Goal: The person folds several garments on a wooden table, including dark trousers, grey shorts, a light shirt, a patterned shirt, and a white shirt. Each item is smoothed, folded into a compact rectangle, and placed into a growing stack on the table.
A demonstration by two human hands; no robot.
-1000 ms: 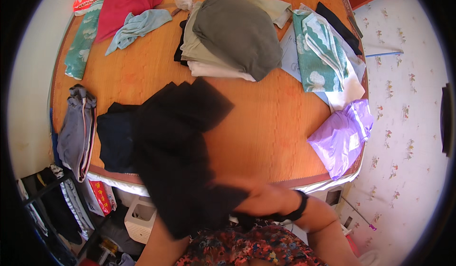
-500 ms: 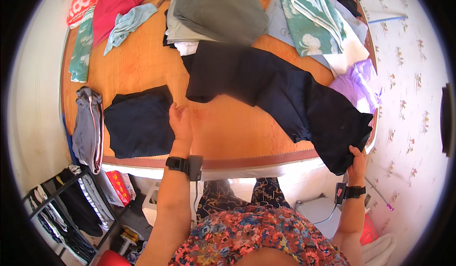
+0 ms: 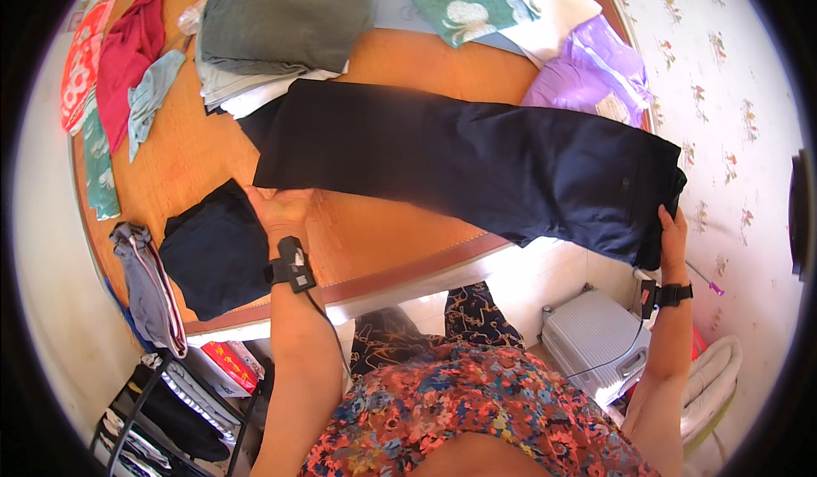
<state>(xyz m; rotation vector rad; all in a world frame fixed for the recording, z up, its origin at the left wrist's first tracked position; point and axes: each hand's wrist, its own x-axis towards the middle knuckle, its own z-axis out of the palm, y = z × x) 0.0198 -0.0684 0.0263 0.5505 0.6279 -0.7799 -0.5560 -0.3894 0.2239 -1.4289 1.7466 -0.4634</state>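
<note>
1. The black trousers [image 3: 545, 171] stretch between the two hands, legs toward the left hand [image 3: 285, 211] and waist at the right hand [image 3: 674, 237]; half a second earlier they sagged in a bent diagonal.
2. The left hand, then apart from the cloth, has come to the hem's near edge, its thumb spread wide; its fingers are partly hidden, so whether it grips cannot be told.
3. The right hand stays closed on the waist's corner, thumb uppermost.
4. With both ends now attended, the cloth runs nearly straight and flatter, apparently being straightened out; creases remain toward the right hand.
5. Just left of the left hand lies a folded navy garment [image 3: 217, 251], with grey trousers [image 3: 145, 281] farther left.
6. Beyond the left hand, past the hem, sits the olive pile [image 3: 289, 22]; beyond the right hand, a purple bag [image 3: 591, 73].
7. Bare bed [image 3: 366, 243] shows right of the left hand; a silver suitcase [image 3: 596, 341] stands below, left of the right hand.
</note>
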